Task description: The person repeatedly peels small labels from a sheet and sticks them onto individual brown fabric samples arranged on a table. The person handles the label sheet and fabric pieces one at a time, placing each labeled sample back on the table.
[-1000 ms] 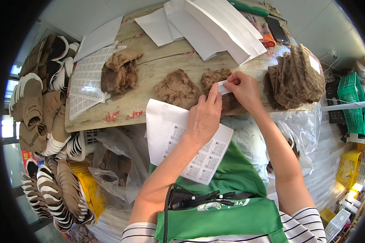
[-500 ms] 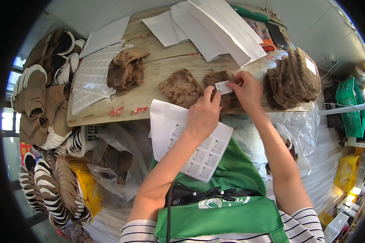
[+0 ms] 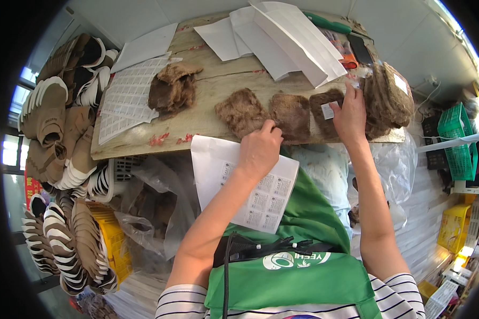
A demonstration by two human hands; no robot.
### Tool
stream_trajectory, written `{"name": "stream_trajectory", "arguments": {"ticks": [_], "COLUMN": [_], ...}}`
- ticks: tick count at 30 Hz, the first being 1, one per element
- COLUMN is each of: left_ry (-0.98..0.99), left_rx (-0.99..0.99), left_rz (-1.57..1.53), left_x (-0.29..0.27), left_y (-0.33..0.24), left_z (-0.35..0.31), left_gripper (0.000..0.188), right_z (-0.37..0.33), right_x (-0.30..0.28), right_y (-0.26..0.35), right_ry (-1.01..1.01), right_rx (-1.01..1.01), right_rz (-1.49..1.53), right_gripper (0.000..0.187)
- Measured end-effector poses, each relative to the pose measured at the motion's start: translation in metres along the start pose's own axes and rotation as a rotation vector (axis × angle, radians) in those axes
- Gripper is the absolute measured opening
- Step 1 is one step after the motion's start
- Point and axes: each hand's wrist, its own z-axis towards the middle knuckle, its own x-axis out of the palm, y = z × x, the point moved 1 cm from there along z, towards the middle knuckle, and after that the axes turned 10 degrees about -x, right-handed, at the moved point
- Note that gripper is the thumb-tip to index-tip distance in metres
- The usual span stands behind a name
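Near the table's front edge, my left hand (image 3: pixel 261 147) is closed on the upper edge of a sheet of printed labels (image 3: pixel 256 192), which hangs over my lap. Its fingertips are beside a row of brown furry pieces (image 3: pixel 241 112), with another furry piece (image 3: pixel 289 114) in the middle. A small white label (image 3: pixel 327 110) lies on the rightmost piece of the row. Beside that label is the thumb of my right hand (image 3: pixel 351 116), whose fingers stretch forward, apart from the thumb. A stack of furry pieces (image 3: pixel 387 98) stands right of this hand, its top piece bearing a white label.
Another furry pile (image 3: pixel 173 87) sits on the left by label sheets (image 3: pixel 127 95). White papers (image 3: pixel 282 40), a green-handled tool (image 3: pixel 326 23), a glove (image 3: pixel 346 53) and a phone (image 3: pixel 361 50) lie farther back. Stacked brown shoes (image 3: pixel 50 117) stand at left; a green basket (image 3: pixel 457 138) is at right.
My right hand has moved right, and the small label that was between my hands now lies on the rightmost furry piece. My left hand has shifted slightly left with the label sheet.
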Motion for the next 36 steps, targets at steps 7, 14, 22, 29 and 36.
{"name": "stream_trajectory", "arguments": {"ticks": [7, 14, 22, 29, 36], "left_ry": [-0.054, -0.296, -0.264, 0.191, 0.25], "left_rx": [-0.084, -0.001, -0.55, -0.589, -0.487], "left_rz": [0.002, 0.039, -0.567, -1.148, -1.365], "left_x": [-0.035, -0.091, -0.12, -0.152, -0.157], "left_y": [0.002, 0.013, 0.057, 0.035, 0.006], "left_z": [0.001, -0.001, -0.048, -0.062, -0.052], "left_gripper": [0.011, 0.025, 0.028, 0.034, 0.04], "right_z": [-0.057, -0.081, -0.081, -0.073, -0.041], "right_x": [-0.032, -0.032, -0.047, -0.051, -0.087], "right_y": [0.09, 0.074, 0.06, 0.078, 0.14], "right_ry": [0.463, 0.574, 0.579, 0.492, 0.319], "right_rx": [-0.211, 0.206, 0.424, 0.133, -0.373], "right_rz": [0.575, 0.84, 1.002, 0.75, 0.659], "right_gripper": [0.038, 0.019, 0.015, 0.023, 0.083]}}
